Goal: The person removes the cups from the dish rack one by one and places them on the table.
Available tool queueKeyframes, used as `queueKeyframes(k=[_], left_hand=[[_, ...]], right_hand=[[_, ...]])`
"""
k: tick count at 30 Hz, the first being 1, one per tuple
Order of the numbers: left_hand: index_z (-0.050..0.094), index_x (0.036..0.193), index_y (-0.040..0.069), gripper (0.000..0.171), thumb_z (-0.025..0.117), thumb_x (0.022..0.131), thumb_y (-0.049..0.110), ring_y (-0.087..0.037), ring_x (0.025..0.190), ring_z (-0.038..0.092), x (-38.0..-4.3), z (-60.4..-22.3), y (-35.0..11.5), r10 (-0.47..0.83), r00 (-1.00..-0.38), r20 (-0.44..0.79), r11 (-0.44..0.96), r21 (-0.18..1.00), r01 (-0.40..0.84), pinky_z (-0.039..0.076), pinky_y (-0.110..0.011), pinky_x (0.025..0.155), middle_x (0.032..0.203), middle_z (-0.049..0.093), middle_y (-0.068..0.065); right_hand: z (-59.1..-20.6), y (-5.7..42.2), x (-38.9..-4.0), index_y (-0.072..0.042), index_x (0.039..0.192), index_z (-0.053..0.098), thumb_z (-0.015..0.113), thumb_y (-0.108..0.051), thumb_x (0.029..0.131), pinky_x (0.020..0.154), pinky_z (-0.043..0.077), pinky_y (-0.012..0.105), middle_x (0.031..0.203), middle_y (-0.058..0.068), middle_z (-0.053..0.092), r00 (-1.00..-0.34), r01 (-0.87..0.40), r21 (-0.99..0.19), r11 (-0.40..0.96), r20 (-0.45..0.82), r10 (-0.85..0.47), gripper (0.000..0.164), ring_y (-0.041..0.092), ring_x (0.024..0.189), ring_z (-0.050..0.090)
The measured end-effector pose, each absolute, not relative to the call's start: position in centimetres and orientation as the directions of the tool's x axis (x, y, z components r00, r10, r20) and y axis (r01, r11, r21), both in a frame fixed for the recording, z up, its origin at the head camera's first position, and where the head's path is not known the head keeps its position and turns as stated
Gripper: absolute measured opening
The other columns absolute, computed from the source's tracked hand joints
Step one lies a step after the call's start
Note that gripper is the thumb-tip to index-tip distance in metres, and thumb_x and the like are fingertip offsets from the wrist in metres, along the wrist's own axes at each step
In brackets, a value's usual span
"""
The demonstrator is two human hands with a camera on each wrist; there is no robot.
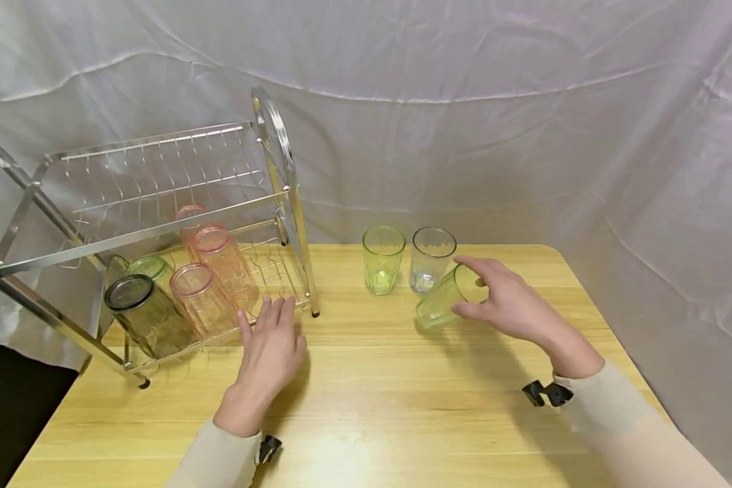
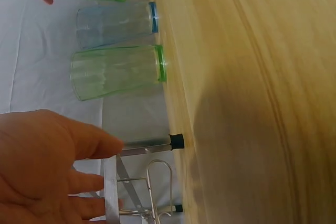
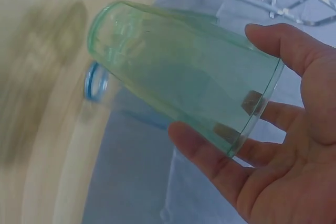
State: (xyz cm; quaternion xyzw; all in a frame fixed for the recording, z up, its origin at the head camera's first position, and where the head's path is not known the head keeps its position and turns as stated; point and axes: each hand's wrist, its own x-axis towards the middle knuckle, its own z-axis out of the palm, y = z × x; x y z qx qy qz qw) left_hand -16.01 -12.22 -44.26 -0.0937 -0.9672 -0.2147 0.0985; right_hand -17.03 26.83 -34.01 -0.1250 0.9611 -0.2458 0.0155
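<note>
A yellow-green drinking glass (image 1: 437, 305) is tilted in my right hand (image 1: 503, 298), mouth toward the palm. The right wrist view shows thumb and fingers gripping the glass (image 3: 178, 72) near its rim, its base tipped toward the table. A green glass (image 1: 383, 261) and a bluish clear glass (image 1: 432, 257) stand upright just beyond it. At the front of the metal dish rack (image 1: 219, 332), my left hand (image 1: 271, 349) has its fingers extended at the lower rail. In the left wrist view the fingers lie at the rack's flat bar (image 2: 112, 192); exact contact is unclear.
Several glasses stand upside down on the rack's lower tier, among them a dark one (image 1: 149, 315), pink ones (image 1: 204, 298) and a green one (image 1: 152, 268). The upper wire tier (image 1: 165, 169) holds no glasses. A pale cloth (image 1: 433, 156) hangs behind the wooden table (image 1: 366, 407).
</note>
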Motion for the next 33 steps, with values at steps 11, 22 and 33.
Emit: queueKeyframes(k=[11,22,33], left_hand=[[0.042,0.156,-0.001,0.07,0.072,0.095,0.015,-0.053,0.155,0.028,-16.1,-44.3,-12.1,0.163,-0.968,0.189,0.902,0.368,0.224,0.002,-0.083,0.119,0.157,0.046,-0.03],[0.041,0.157,-0.001,0.071,0.072,0.095,0.015,-0.053,0.155,0.028,-15.9,-44.1,-12.2,0.163,-0.972,0.171,0.899,0.381,0.217,0.001,-0.083,0.119,0.158,0.045,-0.03],[0.041,0.158,0.0,0.071,0.071,0.095,0.015,-0.053,0.155,0.027,-16.0,-44.2,-12.2,0.161,-0.973,0.167,0.897,0.386,0.215,0.001,-0.083,0.119,0.158,0.045,-0.03]], right_hand=[[-33.0,29.7,-19.0,-0.014,0.166,0.033,0.076,-0.04,0.094,0.103,0.044,0.073,0.161,0.032,0.036,-0.985,-0.139,-0.359,0.923,-0.043,-0.165,0.087,0.054,0.132,0.052],[-33.4,31.2,-23.3,-0.004,0.165,0.028,0.073,-0.034,0.093,0.107,0.039,0.076,0.157,0.04,0.032,-0.983,-0.124,-0.296,0.947,-0.091,-0.157,0.09,0.059,0.139,0.041],[-33.6,31.3,-25.7,0.0,0.165,0.027,0.072,-0.037,0.091,0.119,0.027,0.076,0.162,0.041,0.027,-0.976,-0.118,-0.247,0.962,-0.152,-0.158,0.094,0.06,0.151,0.024]])
